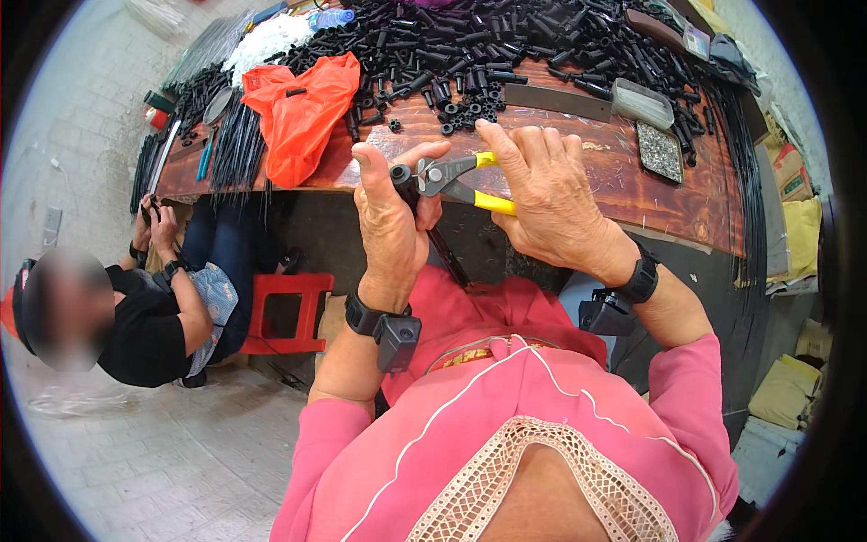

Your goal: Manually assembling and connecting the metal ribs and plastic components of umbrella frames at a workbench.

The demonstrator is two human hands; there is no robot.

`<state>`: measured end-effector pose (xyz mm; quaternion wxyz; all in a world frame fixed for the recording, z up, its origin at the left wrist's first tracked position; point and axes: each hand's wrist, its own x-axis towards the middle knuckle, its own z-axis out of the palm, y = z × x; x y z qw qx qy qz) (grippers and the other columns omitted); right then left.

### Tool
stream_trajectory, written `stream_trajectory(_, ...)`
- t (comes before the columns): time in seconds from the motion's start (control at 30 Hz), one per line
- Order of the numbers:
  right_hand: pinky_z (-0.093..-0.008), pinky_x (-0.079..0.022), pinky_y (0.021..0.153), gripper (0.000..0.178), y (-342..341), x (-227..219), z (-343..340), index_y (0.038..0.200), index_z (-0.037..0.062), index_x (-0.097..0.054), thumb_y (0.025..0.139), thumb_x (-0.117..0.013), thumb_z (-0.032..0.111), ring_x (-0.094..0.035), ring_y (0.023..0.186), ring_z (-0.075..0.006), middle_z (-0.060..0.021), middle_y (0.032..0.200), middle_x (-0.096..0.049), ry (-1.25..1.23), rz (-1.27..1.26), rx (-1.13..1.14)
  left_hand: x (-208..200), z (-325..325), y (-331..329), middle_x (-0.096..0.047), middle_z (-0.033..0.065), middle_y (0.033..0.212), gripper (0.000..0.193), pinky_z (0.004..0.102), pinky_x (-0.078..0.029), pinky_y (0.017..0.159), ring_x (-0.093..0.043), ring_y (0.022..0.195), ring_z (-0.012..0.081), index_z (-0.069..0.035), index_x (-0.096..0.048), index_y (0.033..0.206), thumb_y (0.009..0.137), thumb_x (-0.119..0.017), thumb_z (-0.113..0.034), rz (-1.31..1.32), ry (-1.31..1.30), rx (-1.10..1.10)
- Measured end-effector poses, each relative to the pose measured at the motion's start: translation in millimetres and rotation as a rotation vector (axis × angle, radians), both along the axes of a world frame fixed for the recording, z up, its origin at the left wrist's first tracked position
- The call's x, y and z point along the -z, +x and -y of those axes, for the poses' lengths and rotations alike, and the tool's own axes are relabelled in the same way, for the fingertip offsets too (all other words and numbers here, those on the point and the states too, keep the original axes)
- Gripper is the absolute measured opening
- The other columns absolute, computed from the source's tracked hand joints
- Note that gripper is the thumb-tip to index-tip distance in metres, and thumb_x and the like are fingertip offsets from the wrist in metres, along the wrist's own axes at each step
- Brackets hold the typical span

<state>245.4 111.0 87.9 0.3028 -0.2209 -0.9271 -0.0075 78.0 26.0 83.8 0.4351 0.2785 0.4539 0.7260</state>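
My left hand (386, 230) is wrapped round a black tubular part (404, 179), its thumb pointing up. A dark rod (446, 256) hangs below that hand toward my lap; whether it joins the tube is hidden. In my right hand (562, 197) are pliers (459, 170) with yellow handles, slightly spread. Their metal jaws meet the side of the black part, beside my left fingers. Just beyond my hands, short black tubes (461, 117) stand on end near the edge of the wooden table (596, 144).
Black plastic parts (506, 45) heap across the table's back. An orange bag (302, 117) lies left; a clear tray (643, 104) and a box of small metal pieces (660, 151) sit right. At the left, a co-worker (149, 316) sits by a red stool (287, 312).
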Motion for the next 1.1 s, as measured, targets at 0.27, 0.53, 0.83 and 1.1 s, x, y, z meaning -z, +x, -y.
stream_trajectory(0.27, -0.0398, -0.037, 0.072, 0.061, -2.2, 6.0, -3.3, 0.129, -0.0014, -0.046, 0.074, -0.067, 0.017, -0.050, 0.083, -0.0285, -0.0132, 0.090, -0.051, 0.082, -0.009, 0.017, -0.6, 0.5, 0.5, -0.045, -0.0046, 0.052, 0.081, 0.0208, -0.025, 0.043, -0.033, 0.044, 0.0041, 0.001, -0.072, 0.101, 0.092, -0.036, -0.072, 0.009, 0.009, -0.011)
stream_trajectory(0.53, -0.0424, -0.047, 0.067, 0.018, 12.5, 17.1, -10.0, 0.090, 0.0014, -0.053, 0.074, -0.061, 0.004, -0.060, 0.074, -0.0364, -0.0158, 0.076, -0.057, -0.116, -0.085, -0.030, 0.3, -4.8, 9.7, -0.043, -0.0040, 0.051, 0.081, 0.0210, -0.025, 0.043, -0.035, 0.044, 0.0048, 0.002, -0.069, 0.104, 0.092, -0.036, -0.072, -0.044, -0.018, -0.005)
stream_trajectory(0.83, -0.0435, -0.047, 0.066, 0.022, 132.2, 10.0, -107.7, 0.093, 0.0006, -0.060, 0.073, -0.059, 0.007, -0.062, 0.073, -0.0395, -0.0222, 0.073, -0.061, -0.439, -0.284, 0.262, 4.4, -10.3, 3.4, -0.048, 0.0027, 0.060, 0.076, 0.0280, -0.033, 0.054, -0.042, 0.055, 0.0131, 0.002, -0.061, 0.100, 0.099, -0.025, -0.065, -0.015, 0.153, 0.328)
stream_trajectory(1.1, -0.0407, -0.048, 0.065, 0.025, 193.2, 43.6, -170.8, 0.089, -0.0027, -0.063, 0.065, -0.065, 0.005, -0.065, 0.075, -0.0340, -0.0195, 0.077, -0.066, -0.554, 0.082, 0.664, 7.4, -10.2, 3.0, -0.052, 0.0101, 0.081, 0.055, 0.0349, -0.039, 0.068, -0.048, 0.072, 0.0196, 0.004, -0.056, 0.100, 0.103, -0.034, -0.047, -0.051, 0.325, 0.517)
